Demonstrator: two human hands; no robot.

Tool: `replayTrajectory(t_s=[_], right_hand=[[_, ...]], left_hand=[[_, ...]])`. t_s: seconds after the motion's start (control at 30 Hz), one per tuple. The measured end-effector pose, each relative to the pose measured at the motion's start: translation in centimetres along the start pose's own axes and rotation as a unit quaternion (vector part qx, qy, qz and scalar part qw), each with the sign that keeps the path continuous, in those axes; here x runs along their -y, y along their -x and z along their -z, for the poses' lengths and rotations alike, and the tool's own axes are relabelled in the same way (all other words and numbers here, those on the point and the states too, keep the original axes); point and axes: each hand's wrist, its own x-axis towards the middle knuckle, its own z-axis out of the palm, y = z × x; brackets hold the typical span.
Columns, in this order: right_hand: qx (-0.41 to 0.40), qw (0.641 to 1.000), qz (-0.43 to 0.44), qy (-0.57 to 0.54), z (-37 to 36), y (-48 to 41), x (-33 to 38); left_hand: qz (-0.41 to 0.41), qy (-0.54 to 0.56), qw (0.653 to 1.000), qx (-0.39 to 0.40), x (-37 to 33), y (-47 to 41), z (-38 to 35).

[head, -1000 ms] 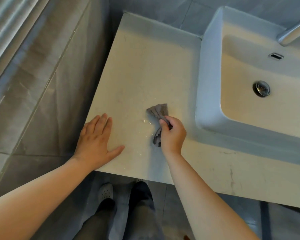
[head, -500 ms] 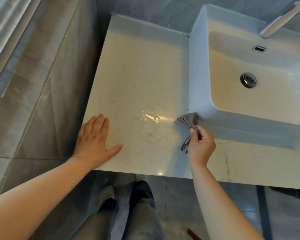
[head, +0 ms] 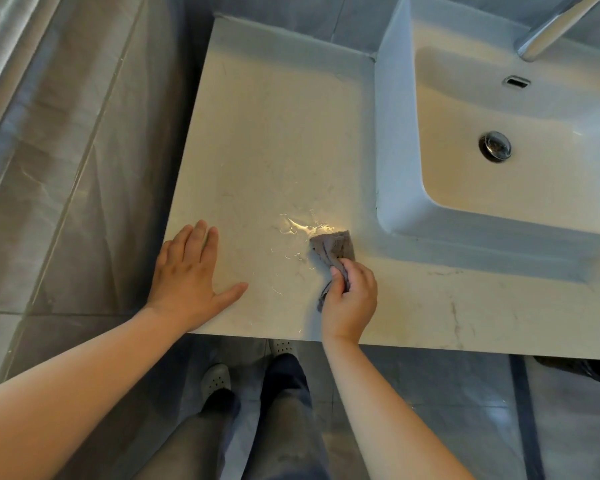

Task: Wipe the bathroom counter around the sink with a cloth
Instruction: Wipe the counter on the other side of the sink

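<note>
Wiping stroke at lower centre of the frame. Right hand (head: 350,299) has its fingers (head: 361,275) curled tight round a small, crumpled grey cloth (head: 335,249), whose free end lies on the pale, marble-veined counter (head: 274,133) near the front left corner of the white rectangular ceramic sink (head: 395,150). A glinting wet smear (head: 298,226) lies on the counter at the cloth's upper left edge. Left hand (head: 187,275) rests palm-down near the counter's left edge, fingers straight and close together, thumb spread. Likely faults: the bunched cloth offers little contact area, so moisture may be streaked rather than lifted; the seam along the sink base may be skipped; the patch under the braced left hand may go unwiped.
</note>
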Motion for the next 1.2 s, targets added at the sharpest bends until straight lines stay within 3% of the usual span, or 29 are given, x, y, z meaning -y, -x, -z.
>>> replayTrajectory(t_s=[0.2,0.43,0.67,0.93,1.2], right_hand=[[0.092,0.986,-0.061,-0.125,1.6,-0.3,1.9],[-0.003,1.0,-0.011,-0.023,6.4,-1.5,-1.9],[-0.038,0.997,-0.063,-0.007,4.7,0.3,-3.6],[-0.031,0.998,-0.044,-0.011,2.3,4.8,-1.7],[0.069,0.99,-0.043,-0.119,3.2,6.1,1.1]], left_hand=[[-0.008,-0.007,1.0,0.005,0.2,0.0,0.2],[-0.012,-0.006,1.0,0.002,0.3,0.1,0.3],[-0.02,-0.003,1.0,-0.009,0.4,0.5,-0.6],[-0.034,0.007,0.999,-0.032,1.1,0.5,-1.3],[-0.069,0.031,0.996,-0.037,2.1,1.7,-1.1]])
